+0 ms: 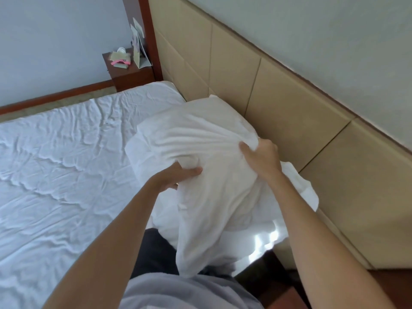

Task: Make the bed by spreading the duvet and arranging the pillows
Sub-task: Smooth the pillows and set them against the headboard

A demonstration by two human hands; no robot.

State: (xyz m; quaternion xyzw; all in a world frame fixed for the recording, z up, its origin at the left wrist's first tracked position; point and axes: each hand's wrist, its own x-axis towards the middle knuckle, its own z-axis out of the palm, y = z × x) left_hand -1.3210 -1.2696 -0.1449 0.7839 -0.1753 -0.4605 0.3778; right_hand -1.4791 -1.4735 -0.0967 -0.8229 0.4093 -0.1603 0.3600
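A white pillow [200, 139] in a loose white case is lifted above the head end of the bed, close to the padded headboard. My left hand [178, 177] grips the case from below on its left side. My right hand [260, 157] pinches bunched fabric on its upper right. The open end of the case hangs down toward my body. The mattress [66, 163] is covered by a wrinkled white sheet. No duvet can be made out.
A beige padded headboard [289, 112] runs along the wall on the right. A dark wooden nightstand [127, 74] at the far corner holds a card stand, a pink item and small objects. Dark wood floor shows at the bottom right.
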